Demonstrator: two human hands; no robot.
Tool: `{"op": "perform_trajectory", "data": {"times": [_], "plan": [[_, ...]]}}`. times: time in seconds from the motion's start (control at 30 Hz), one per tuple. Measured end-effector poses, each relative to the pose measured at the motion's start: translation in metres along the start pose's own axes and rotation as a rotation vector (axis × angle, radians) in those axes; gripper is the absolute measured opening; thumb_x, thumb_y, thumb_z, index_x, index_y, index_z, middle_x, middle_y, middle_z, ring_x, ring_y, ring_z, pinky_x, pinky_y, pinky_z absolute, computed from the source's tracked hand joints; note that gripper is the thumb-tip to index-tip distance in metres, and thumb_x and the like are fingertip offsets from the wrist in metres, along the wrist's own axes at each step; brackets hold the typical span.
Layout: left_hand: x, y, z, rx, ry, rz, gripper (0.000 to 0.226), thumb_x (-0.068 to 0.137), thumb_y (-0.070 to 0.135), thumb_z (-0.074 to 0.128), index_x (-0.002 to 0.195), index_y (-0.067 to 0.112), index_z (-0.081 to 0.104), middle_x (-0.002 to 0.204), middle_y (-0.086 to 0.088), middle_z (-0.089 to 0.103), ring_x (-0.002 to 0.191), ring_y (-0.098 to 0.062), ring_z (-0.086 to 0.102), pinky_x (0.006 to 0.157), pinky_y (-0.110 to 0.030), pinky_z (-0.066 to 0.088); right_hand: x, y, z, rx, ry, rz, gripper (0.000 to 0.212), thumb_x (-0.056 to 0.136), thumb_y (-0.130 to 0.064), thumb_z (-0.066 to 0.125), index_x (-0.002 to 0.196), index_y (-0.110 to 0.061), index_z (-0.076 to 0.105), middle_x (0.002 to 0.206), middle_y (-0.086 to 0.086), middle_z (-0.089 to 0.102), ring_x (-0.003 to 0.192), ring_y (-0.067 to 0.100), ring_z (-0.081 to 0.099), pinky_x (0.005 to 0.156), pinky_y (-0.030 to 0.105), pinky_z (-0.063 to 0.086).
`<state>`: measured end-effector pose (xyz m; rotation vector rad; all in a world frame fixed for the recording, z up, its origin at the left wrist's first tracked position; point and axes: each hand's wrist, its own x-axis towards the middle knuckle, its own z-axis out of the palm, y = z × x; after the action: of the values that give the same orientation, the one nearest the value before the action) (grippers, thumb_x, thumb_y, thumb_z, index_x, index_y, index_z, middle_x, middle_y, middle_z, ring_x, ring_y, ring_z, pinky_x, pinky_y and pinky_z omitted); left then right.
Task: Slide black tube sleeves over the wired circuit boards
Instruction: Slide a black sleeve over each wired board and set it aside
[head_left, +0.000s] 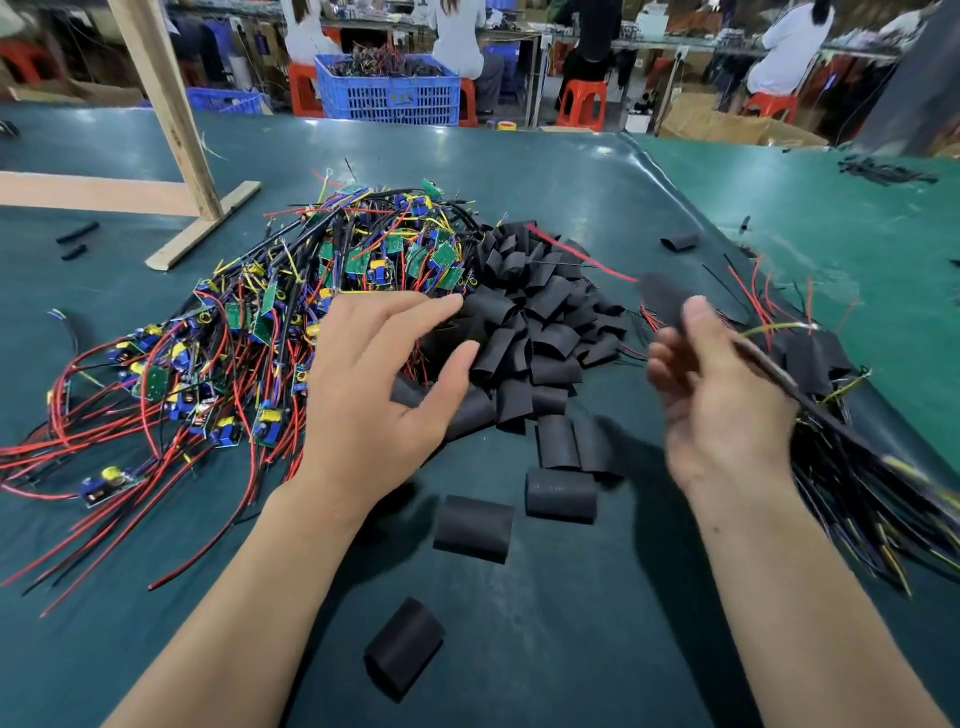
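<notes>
My left hand (379, 384) hangs open over the pile of black sleeves (535, 332) mid-desk; my blurred right hand (722, 395) pinches a sleeved board (662, 301) near the right edge.

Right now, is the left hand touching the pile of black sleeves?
Touching. The head view shows the left hand spread over the sleeve pile, its fingertips resting against sleeves at the pile's near edge.
</notes>
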<state>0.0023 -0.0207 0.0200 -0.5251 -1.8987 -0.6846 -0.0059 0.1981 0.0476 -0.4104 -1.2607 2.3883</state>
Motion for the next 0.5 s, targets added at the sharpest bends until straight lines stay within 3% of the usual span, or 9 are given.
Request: {"op": "perform_trajectory", "data": {"times": [0.1, 0.17, 0.23, 0.33, 0.5], "plan": [[-0.002, 0.000, 0.001, -0.042, -0.077, -0.049, 0.024, 0.090, 0.014, 0.068, 0.110, 0.001, 0.069, 0.103, -0.011, 0.065, 0.096, -0.029, 0.059, 0.091, -0.037, 0.046, 0.013, -0.014, -0.012, 0.283, 0.178, 0.060, 0.015, 0.089, -0.010, 0.070, 0.078, -0.007, 0.060, 0.059, 0.000, 0.066, 0.053, 0.006, 0.064, 0.054, 0.015, 0.053], [-0.001, -0.001, 0.001, -0.054, -0.098, -0.083, 0.023, 0.091, 0.014, 0.067, 0.110, 0.002, 0.070, 0.102, -0.009, 0.066, 0.096, -0.029, 0.059, 0.091, -0.037, 0.047, 0.018, -0.017, -0.019, 0.392, 0.184, 0.110, 0.013, 0.091, -0.006, 0.066, 0.080, -0.002, 0.060, 0.074, 0.006, 0.068, 0.063, 0.011, 0.069, 0.065, 0.016, 0.056], [-0.001, -0.002, 0.001, -0.062, -0.119, -0.110, 0.022, 0.091, 0.015, 0.066, 0.110, 0.003, 0.070, 0.100, -0.006, 0.066, 0.096, -0.027, 0.059, 0.091, -0.034, 0.046, 0.021, -0.016, -0.023, 0.441, 0.178, 0.159, 0.018, 0.097, -0.009, 0.058, 0.082, 0.000, 0.058, 0.083, 0.010, 0.066, 0.065, 0.014, 0.072, 0.065, 0.016, 0.056], [-0.003, -0.004, 0.001, -0.041, -0.228, -0.194, 0.022, 0.091, 0.021, 0.066, 0.108, 0.008, 0.071, 0.098, -0.001, 0.066, 0.096, -0.021, 0.057, 0.092, -0.029, 0.044, 0.021, -0.013, -0.022, 0.408, 0.175, 0.197, 0.026, 0.102, -0.012, 0.050, 0.078, -0.003, 0.056, 0.069, 0.007, 0.067, 0.059, 0.014, 0.070, 0.055, 0.016, 0.053], [-0.010, -0.014, 0.003, 0.142, -0.481, -0.351, 0.029, 0.088, 0.030, 0.071, 0.111, 0.011, 0.072, 0.107, -0.003, 0.066, 0.105, -0.027, 0.054, 0.093, -0.037, 0.043, 0.015, -0.005, -0.014, 0.296, 0.122, 0.219, 0.020, 0.098, -0.008, 0.054, 0.079, -0.008, 0.059, 0.055, -0.002, 0.063, 0.050, 0.006, 0.062, 0.050, 0.012, 0.049]]}}
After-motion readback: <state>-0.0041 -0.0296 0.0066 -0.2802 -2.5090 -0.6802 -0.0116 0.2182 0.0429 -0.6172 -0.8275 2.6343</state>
